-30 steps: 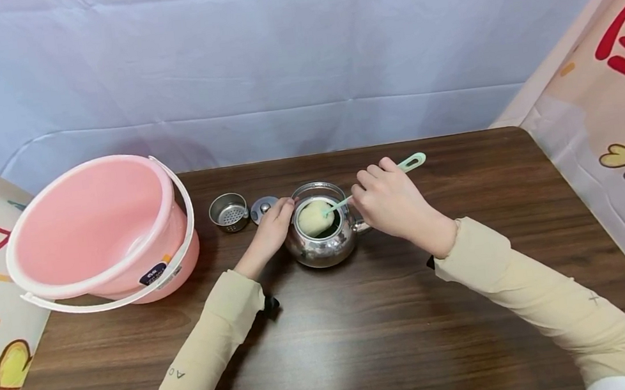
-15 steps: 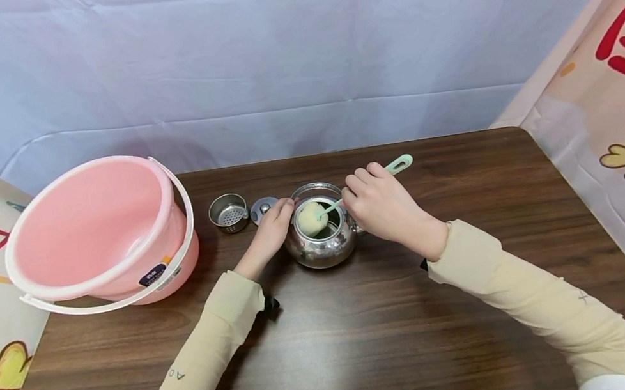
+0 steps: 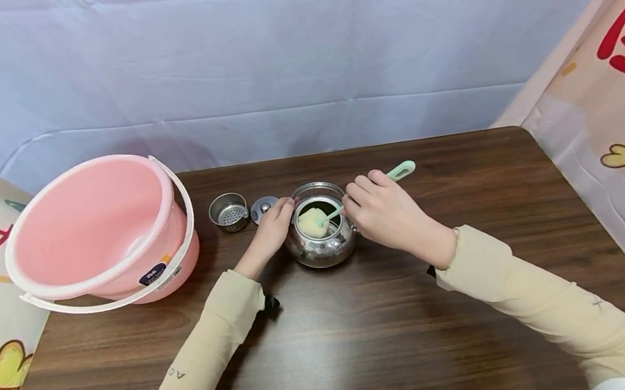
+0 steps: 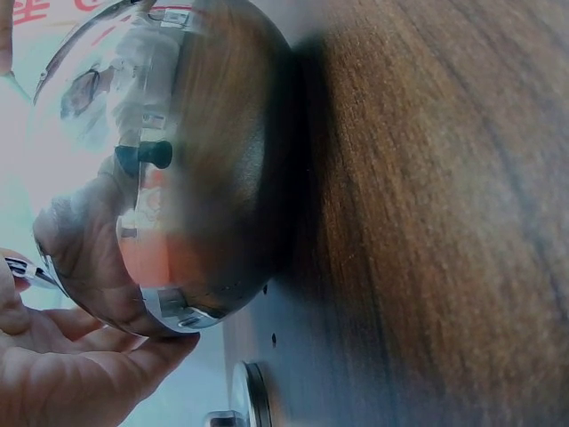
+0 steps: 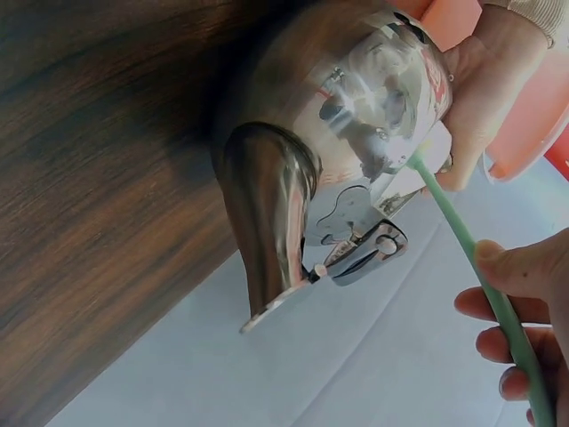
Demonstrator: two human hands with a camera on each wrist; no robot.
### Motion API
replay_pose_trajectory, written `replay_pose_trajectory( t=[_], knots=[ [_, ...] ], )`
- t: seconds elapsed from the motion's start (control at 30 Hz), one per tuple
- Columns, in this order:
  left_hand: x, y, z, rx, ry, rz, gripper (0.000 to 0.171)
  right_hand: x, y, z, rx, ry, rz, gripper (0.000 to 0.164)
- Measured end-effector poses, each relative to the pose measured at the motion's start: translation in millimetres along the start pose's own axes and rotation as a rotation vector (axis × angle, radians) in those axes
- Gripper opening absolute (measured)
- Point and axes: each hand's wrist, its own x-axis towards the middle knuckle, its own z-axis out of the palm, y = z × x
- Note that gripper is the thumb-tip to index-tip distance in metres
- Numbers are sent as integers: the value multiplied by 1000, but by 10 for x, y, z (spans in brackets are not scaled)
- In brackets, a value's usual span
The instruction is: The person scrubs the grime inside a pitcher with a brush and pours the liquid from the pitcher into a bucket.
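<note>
A shiny steel teapot (image 3: 322, 253) stands upright on the table with its round mouth uncovered. At its left side my left hand (image 3: 274, 224) grips the body near the top; the left wrist view shows fingers (image 4: 67, 369) against the metal. My right hand (image 3: 380, 210) holds the pale green handle (image 3: 402, 170) of a sponge brush, thumb and fingers curled round it. The brush's yellowish sponge head (image 3: 312, 223) is partly down in the teapot's mouth. The right wrist view shows the spout (image 5: 265, 222) and the green handle slanting into the opening. The inside is mostly hidden.
Left of the teapot lie its knobbed lid (image 3: 264, 208) and a perforated steel strainer (image 3: 230, 214). A large pink bucket (image 3: 83, 214) with a white bail handle stands farther left on the dark wooden table (image 3: 330, 347). A pale cloth backdrop (image 3: 299, 80) hangs behind.
My right hand has shifted left and slightly down with the sponge brush. Its sponge head has moved about in the teapot's mouth and sits lower. The left hand and the teapot stay put.
</note>
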Motion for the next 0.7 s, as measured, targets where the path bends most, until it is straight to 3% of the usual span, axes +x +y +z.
replay_pose_trajectory(
  t=[0.2, 0.47, 0.7],
  knots=[
    [4, -13, 5, 3, -4, 12, 45, -35, 9, -59, 4, 6, -7, 36],
    [7, -6, 0, 3, -16, 14, 45, -69, 39, -94, 9, -2, 0, 22],
    [10, -9, -5, 5, -16, 11, 44, -76, 76, -97, 14, 6, 5, 22]
  ],
)
